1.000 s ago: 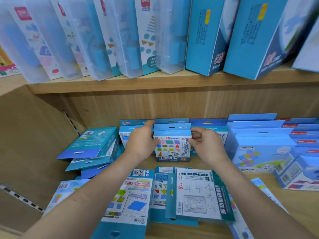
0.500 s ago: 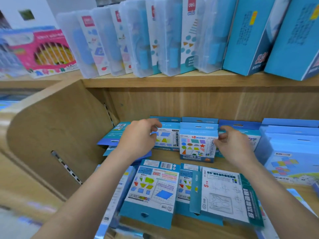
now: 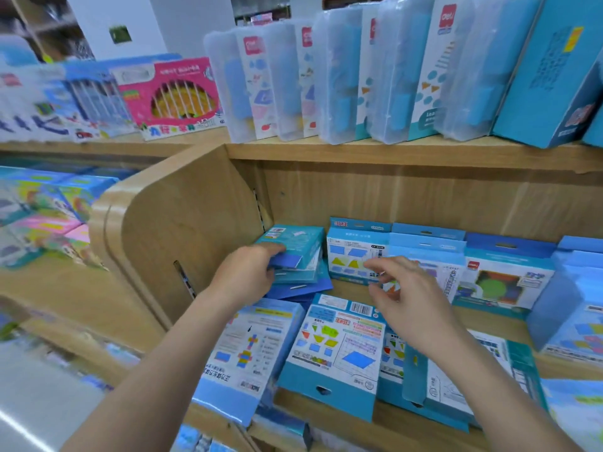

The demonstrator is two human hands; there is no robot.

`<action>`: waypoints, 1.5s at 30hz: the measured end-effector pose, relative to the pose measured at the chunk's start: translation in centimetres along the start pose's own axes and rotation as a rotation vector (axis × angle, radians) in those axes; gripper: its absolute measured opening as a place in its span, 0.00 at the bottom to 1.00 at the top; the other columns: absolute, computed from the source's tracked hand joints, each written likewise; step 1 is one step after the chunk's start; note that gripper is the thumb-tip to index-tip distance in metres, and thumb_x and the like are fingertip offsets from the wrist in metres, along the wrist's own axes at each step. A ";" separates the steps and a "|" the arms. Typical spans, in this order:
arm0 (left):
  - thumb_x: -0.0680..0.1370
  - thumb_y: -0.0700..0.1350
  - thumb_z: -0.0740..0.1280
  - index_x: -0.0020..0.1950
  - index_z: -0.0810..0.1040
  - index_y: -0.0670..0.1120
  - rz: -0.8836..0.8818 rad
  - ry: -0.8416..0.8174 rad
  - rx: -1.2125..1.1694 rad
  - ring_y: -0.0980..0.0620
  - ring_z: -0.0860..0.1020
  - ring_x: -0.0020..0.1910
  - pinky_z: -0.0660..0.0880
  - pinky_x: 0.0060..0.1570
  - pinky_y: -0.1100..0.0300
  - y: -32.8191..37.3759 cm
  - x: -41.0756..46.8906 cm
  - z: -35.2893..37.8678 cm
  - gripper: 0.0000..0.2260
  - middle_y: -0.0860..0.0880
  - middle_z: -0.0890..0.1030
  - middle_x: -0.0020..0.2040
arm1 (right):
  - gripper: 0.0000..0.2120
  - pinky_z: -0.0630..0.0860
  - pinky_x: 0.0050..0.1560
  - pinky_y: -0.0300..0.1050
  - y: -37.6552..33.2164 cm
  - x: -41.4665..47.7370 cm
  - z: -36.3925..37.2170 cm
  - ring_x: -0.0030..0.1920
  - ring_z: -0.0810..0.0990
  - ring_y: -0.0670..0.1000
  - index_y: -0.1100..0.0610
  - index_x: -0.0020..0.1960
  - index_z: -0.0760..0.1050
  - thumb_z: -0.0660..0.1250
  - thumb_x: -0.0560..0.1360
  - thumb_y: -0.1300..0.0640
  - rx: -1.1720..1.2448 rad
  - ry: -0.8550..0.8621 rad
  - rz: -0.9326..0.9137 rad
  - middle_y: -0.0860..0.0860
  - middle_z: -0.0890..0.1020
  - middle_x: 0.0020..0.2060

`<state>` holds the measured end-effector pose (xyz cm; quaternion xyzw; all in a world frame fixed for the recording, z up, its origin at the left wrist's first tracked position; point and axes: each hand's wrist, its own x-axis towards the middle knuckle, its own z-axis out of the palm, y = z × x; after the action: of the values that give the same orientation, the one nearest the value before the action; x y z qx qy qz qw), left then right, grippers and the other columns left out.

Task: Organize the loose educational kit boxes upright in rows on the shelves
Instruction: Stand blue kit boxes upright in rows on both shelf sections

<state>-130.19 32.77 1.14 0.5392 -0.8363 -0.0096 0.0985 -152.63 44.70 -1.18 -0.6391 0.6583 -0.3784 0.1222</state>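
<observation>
Grasping the top teal box (image 3: pixel 295 244) of a leaning stack beside the shelf divider (image 3: pixel 182 230), the left hand (image 3: pixel 249 275) pinches it; right hand (image 3: pixel 403 296) hovers loose-fingered, empty.

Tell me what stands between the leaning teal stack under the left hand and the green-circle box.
Head view: two upright blue kit boxes, a trapezoid-print box and another partly behind the right hand.

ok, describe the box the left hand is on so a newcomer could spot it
Lower wooden shelf, far left corner by the curved side panel. A leaning stack of teal boxes lies there; the left hand rests on the top one. Unlike the upright row beside it, it shows its barcoded back.
</observation>
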 end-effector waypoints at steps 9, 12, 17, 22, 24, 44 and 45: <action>0.65 0.34 0.66 0.48 0.80 0.42 0.261 0.662 0.099 0.44 0.80 0.39 0.75 0.47 0.55 0.3 -1.4 -2.0 0.13 0.45 0.83 0.41 | 0.33 0.60 0.68 0.40 -2.5 0.0 1.4 0.68 0.57 0.35 0.37 0.73 0.52 0.66 0.76 0.49 0.051 -0.027 -0.057 0.35 0.58 0.71; 0.72 0.42 0.58 0.46 0.80 0.42 0.302 0.827 -0.042 0.46 0.78 0.37 0.71 0.40 0.56 1.9 -3.3 -4.2 0.11 0.47 0.81 0.39 | 0.38 0.55 0.67 0.37 -4.6 0.4 0.4 0.69 0.51 0.32 0.34 0.73 0.48 0.68 0.72 0.43 0.066 -0.043 -0.142 0.33 0.54 0.73; 0.76 0.44 0.68 0.47 0.79 0.53 0.126 0.657 -0.772 0.62 0.77 0.40 0.75 0.42 0.63 3.6 -5.2 -5.7 0.03 0.60 0.81 0.39 | 0.16 0.79 0.46 0.42 -5.8 -0.1 -0.1 0.49 0.81 0.41 0.44 0.56 0.75 0.73 0.71 0.55 0.471 -0.042 -0.080 0.39 0.83 0.48; 0.74 0.52 0.69 0.65 0.71 0.51 -0.033 0.359 -1.034 0.56 0.79 0.53 0.77 0.50 0.57 3.2 -5.7 -4.9 0.21 0.52 0.81 0.55 | 0.11 0.78 0.40 0.38 -4.4 -1.4 -0.4 0.45 0.84 0.46 0.52 0.52 0.78 0.71 0.70 0.59 0.804 0.040 0.119 0.45 0.86 0.45; 0.71 0.54 0.69 0.68 0.68 0.50 -0.096 0.125 -1.211 0.53 0.81 0.52 0.80 0.47 0.56 4.2 -6.8 -4.0 0.27 0.50 0.82 0.55 | 0.11 0.79 0.40 0.38 -3.9 -1.9 -0.7 0.45 0.84 0.47 0.53 0.52 0.79 0.71 0.70 0.58 0.848 0.064 0.167 0.47 0.86 0.45; 0.70 0.56 0.70 0.53 0.74 0.56 0.115 -0.217 -1.264 0.56 0.82 0.49 0.79 0.50 0.49 16.0 -11.9 4.0 0.14 0.58 0.84 0.50 | 0.33 0.80 0.49 0.44 2.7 -10.8 -9.0 0.52 0.82 0.49 0.41 0.63 0.71 0.74 0.61 0.57 0.696 0.201 0.312 0.49 0.84 0.51; 0.69 0.59 0.69 0.54 0.73 0.58 0.135 -0.219 -1.227 0.56 0.82 0.51 0.78 0.51 0.47 16.3 -12.0 4.2 0.16 0.59 0.83 0.51 | 0.35 0.79 0.50 0.45 2.7 -11.1 -9.7 0.52 0.82 0.49 0.39 0.64 0.69 0.75 0.61 0.56 0.635 0.195 0.304 0.49 0.83 0.51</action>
<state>-140.79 49.99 -2.83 0.3263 -0.7162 -0.5367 0.3044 -159.20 58.07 0.06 -0.4250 0.6041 -0.6007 0.3059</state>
